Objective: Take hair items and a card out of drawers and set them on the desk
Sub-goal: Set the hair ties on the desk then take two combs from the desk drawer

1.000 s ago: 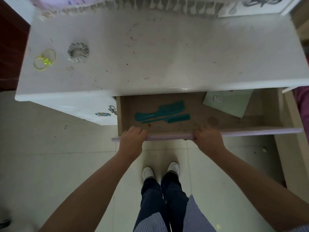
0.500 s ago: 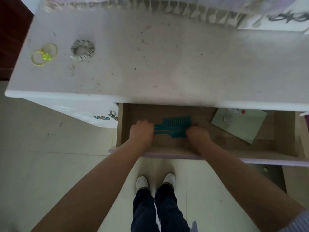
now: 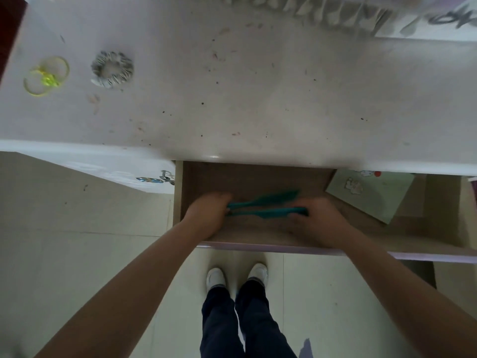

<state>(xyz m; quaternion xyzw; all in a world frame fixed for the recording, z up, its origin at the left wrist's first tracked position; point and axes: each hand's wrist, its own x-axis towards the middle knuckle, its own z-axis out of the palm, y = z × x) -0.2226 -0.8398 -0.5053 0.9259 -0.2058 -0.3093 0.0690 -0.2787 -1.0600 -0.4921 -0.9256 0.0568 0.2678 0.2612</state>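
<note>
Both hands are inside the open wooden drawer (image 3: 196,177). Two teal combs (image 3: 268,205) lie side by side between them. My left hand (image 3: 206,215) is closed around the combs' handle ends. My right hand (image 3: 317,220) covers and grips their toothed ends. A pale green card (image 3: 371,195) with a small cartoon picture lies at the drawer's right, partly under the desk edge. On the white desk (image 3: 258,99), far left, rest yellow-green hair ties (image 3: 46,76) and a black-and-white striped scrunchie (image 3: 112,69).
The drawer's lilac front edge (image 3: 284,248) sticks out over the tiled floor above my white shoes (image 3: 236,276). A shut white drawer with a metal handle (image 3: 154,178) sits to the left. A fringed cloth (image 3: 322,11) lies along the desk's back.
My hands left the drawer's front edge, reached into the drawer and closed on the two teal combs, which now lie closer together. The view shifted so the drawer looks further out.
</note>
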